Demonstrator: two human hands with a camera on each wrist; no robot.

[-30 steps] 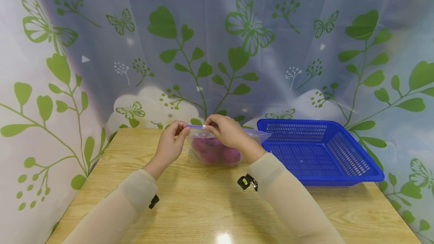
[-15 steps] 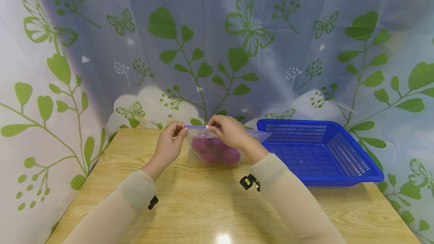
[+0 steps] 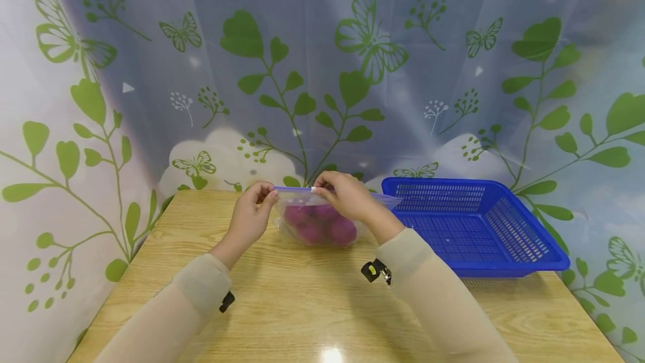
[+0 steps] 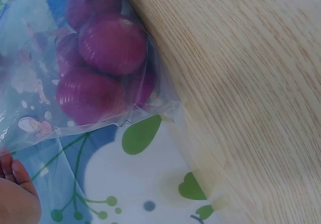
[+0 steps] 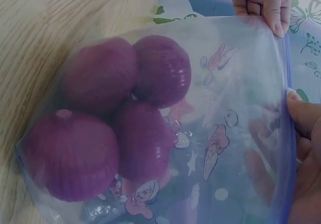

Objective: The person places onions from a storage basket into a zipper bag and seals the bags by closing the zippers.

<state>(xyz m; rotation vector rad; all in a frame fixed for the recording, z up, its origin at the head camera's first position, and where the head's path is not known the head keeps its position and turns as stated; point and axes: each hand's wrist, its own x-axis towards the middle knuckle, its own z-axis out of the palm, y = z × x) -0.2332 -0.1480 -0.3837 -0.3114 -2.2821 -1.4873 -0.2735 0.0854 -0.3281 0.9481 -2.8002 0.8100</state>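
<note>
A clear zip bag with a purple zip strip and printed figures stands on the table, holding several red onions. My left hand pinches the bag's top left corner between thumb and fingers; the right wrist view shows that hand at the strip's far end. My right hand pinches a small white slider on the zip strip, right of the left hand. In the left wrist view the onions lie bunched at the bag's bottom, and only part of the left hand shows.
A blue plastic basket with slotted walls stands at the right, close to the bag's right corner. The wooden table meets a curtain printed with green leaves and butterflies at the back and sides.
My right hand has slid a little to the right along the zip strip with the white slider. The left hand keeps its pinch on the corner and has hardly moved.
</note>
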